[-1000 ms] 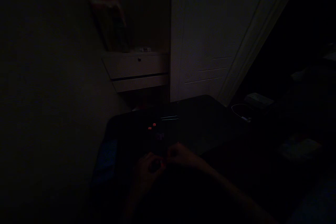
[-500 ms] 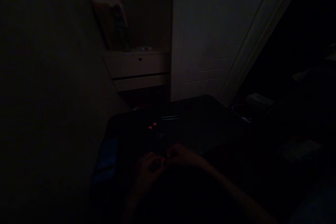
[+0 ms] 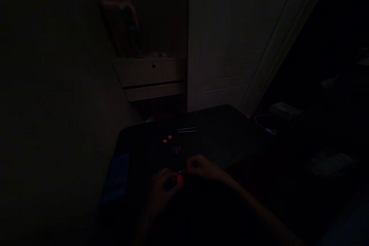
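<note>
The scene is very dark. Low over the near part of a dark table (image 3: 219,130), my left hand (image 3: 163,186) is closed, its thumb and fingers pinching a small red-orange piece (image 3: 179,180) whose kind I cannot make out. Just right of it, my right hand (image 3: 201,167) has its fingertips pressed together. A tiny pale tip (image 3: 180,172) shows beside those fingers; what it belongs to is hidden. Beyond the hands lie two small orange pieces (image 3: 167,139) and a dim purplish cluster (image 3: 175,149). Two thin pale sticks (image 3: 186,129) rest farther back.
A blue flat object (image 3: 117,178) lies at the table's left edge. Behind the table stand a drawer unit (image 3: 152,75) with a reddish bag-like item (image 3: 121,23) on top and a pale door (image 3: 225,38). At right are a box (image 3: 285,109) and a white cable (image 3: 261,121).
My right hand has drawn slightly up and right, away from my left. More of the red-orange piece and a small pale tip now show between them. My left hand stays nearly in place.
</note>
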`<control>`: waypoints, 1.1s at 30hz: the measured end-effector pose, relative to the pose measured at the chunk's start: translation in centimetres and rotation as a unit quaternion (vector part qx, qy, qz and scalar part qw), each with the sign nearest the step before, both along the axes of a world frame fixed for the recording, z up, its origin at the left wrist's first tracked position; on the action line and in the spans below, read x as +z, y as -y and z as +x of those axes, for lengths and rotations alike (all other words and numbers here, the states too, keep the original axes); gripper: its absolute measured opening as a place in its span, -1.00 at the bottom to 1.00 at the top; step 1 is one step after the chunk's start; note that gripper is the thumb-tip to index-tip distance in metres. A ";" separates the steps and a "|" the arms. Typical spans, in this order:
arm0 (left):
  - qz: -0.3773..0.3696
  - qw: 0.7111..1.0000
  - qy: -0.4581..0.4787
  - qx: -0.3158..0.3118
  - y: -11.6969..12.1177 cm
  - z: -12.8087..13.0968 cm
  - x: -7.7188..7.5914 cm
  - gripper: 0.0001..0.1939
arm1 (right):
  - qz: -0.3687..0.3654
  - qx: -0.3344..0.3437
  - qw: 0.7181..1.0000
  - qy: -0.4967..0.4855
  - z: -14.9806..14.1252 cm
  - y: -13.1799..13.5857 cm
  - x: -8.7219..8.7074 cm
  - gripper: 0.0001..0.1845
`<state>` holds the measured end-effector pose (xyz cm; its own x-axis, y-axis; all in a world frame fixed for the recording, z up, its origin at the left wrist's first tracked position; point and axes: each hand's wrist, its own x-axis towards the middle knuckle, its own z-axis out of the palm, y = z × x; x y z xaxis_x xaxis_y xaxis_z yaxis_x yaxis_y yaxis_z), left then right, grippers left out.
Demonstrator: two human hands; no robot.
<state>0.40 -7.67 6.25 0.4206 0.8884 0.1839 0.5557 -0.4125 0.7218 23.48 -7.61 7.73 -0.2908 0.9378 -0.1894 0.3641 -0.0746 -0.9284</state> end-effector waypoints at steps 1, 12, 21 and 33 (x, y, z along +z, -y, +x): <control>0.002 1.000 0.000 0.001 0.0 0.0 0.1 -0.87 | 0.001 -0.011 1.000 -0.012 0.2 0.0 -0.1 -0.67; 0.040 0.999 -0.022 0.015 0.0 0.2 0.0 -0.83 | -0.002 0.022 1.000 -0.005 0.2 0.0 -0.4 -0.66; 0.075 0.996 -0.050 0.018 0.2 0.5 0.2 -0.85 | -0.018 0.021 1.000 -0.002 0.1 0.0 0.0 -0.58; 0.063 0.996 -0.060 0.010 0.3 0.6 0.5 -0.86 | -0.013 0.058 0.998 -0.001 0.3 -0.2 0.0 -0.70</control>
<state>1.01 -7.97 6.77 0.4280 0.8705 0.2431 0.6444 -0.4826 0.5931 23.83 -7.45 7.72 -0.3973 0.8929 -0.2119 0.3696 -0.0556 -0.9275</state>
